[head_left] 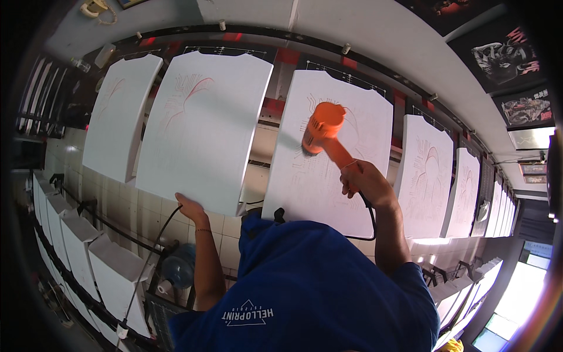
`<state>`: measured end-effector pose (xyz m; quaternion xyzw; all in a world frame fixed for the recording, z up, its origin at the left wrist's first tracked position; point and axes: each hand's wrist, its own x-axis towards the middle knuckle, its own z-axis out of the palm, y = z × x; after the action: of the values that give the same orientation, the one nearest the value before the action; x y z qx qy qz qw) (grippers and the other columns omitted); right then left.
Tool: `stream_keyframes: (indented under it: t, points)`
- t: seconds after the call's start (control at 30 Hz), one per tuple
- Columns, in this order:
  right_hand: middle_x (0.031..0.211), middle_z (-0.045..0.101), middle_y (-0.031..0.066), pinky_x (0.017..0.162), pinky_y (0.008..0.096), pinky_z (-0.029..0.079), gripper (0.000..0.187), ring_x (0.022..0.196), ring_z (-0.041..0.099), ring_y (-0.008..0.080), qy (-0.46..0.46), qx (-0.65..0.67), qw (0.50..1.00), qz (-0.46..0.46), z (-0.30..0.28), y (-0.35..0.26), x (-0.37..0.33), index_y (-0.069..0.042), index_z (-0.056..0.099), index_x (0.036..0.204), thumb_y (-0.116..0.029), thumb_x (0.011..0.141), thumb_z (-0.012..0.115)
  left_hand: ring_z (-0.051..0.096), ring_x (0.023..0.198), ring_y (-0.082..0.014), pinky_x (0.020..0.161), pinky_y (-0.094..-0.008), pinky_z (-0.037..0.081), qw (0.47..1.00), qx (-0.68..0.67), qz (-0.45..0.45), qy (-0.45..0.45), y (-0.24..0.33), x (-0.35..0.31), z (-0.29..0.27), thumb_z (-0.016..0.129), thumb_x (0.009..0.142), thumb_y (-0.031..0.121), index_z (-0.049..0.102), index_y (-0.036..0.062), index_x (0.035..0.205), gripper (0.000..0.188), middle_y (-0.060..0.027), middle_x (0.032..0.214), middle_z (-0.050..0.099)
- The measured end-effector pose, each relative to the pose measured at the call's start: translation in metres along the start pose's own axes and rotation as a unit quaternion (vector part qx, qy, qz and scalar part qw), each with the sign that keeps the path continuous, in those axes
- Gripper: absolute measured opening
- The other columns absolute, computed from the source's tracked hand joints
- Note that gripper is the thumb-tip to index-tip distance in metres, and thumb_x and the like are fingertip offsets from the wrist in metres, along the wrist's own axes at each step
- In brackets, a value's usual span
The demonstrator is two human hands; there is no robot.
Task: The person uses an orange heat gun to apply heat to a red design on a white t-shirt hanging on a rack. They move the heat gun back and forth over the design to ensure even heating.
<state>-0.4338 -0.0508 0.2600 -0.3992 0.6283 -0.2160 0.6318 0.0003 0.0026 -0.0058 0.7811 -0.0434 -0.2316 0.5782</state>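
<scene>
My right hand (368, 183) is wrapped round the handle of an orange heat gun (326, 120). The gun hangs over a white T-shirt (363, 202) laid flat on a board, its barrel tipped down toward the faint line print on the chest. A black cord loops below my right wrist. Farther left, my left hand (192, 208) is closed on a black cord (159, 249) beside the lower edge of another white T-shirt (211, 141). That shirt carries red and grey lines near its neck. My left fingertips are partly hidden.
More white shirts on boards stand in the row, one at the left (114, 129) and others at the right (425, 176). A dark rail (252, 32) runs behind them. Below left are a blue water bottle (177, 267) and several white boards (117, 276) along a black rail.
</scene>
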Motion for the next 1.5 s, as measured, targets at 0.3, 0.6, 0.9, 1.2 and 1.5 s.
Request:
stream_keyframes:
  t: [0.3, 0.6, 0.9, 1.2, 1.5]
  points:
    - [0.075, 0.058, 0.0048, 0.056, 0.0263, 0.049, 0.026, 0.063, 0.059, 0.0123, 0.009, -0.009, 1.0, 0.004, -0.035, 0.003, -0.004, 0.002, 0.058, 0.093, -0.024, 0.092, 0.057, 0.059, 0.096, -0.0258, 0.086, -0.0352, 0.048, 0.998, 0.002, -0.052, -0.022, 0.003, -0.033, -0.004, 0.046, 0.096, 0.048, 0.054, -0.0102, 0.116, 0.062, -0.0205, 0.111, 0.061]
    - [0.077, 0.057, 0.0034, 0.06, 0.0257, 0.048, 0.029, 0.068, 0.059, 0.012, 0.077, 0.01, 0.994, -0.076, -0.085, -0.018, 0.046, 0.0, 0.058, 0.094, -0.029, 0.091, 0.056, 0.058, 0.105, -0.0373, 0.088, -0.0413, 0.049, 0.998, 0.065, -0.011, -0.014, -0.015, -0.097, 0.007, 0.045, 0.097, 0.047, 0.041, -0.013, 0.128, 0.068, -0.0301, 0.121, 0.054]
    - [0.076, 0.057, 0.0023, 0.059, 0.025, 0.047, 0.029, 0.066, 0.057, 0.0104, 0.09, 0.041, 0.99, -0.105, -0.108, -0.005, 0.07, -0.001, 0.058, 0.095, -0.03, 0.091, 0.056, 0.055, 0.112, -0.0362, 0.093, -0.0407, 0.047, 1.0, -0.015, -0.007, 0.02, -0.02, -0.1, 0.018, 0.048, 0.096, 0.045, 0.024, -0.0169, 0.137, 0.078, -0.0332, 0.129, 0.046]
    - [0.077, 0.058, 0.0028, 0.059, 0.0244, 0.048, 0.029, 0.065, 0.059, 0.0106, 0.12, 0.047, 0.988, -0.081, -0.124, -0.001, 0.051, 0.0, 0.059, 0.096, -0.028, 0.09, 0.057, 0.056, 0.109, -0.0378, 0.092, -0.04, 0.048, 0.998, 0.022, -0.004, 0.052, -0.019, -0.098, 0.022, 0.047, 0.095, 0.046, 0.029, -0.0145, 0.136, 0.076, -0.0336, 0.127, 0.048]
    - [0.074, 0.057, 0.0029, 0.058, 0.0254, 0.048, 0.031, 0.066, 0.059, 0.0117, 0.189, 0.088, 0.969, -0.131, -0.126, 0.016, 0.054, 0.0, 0.06, 0.092, -0.031, 0.09, 0.059, 0.056, 0.105, -0.0345, 0.09, -0.0404, 0.047, 1.0, 0.011, 0.004, 0.023, -0.028, -0.09, 0.018, 0.047, 0.096, 0.045, 0.033, -0.0145, 0.133, 0.072, -0.03, 0.125, 0.05]
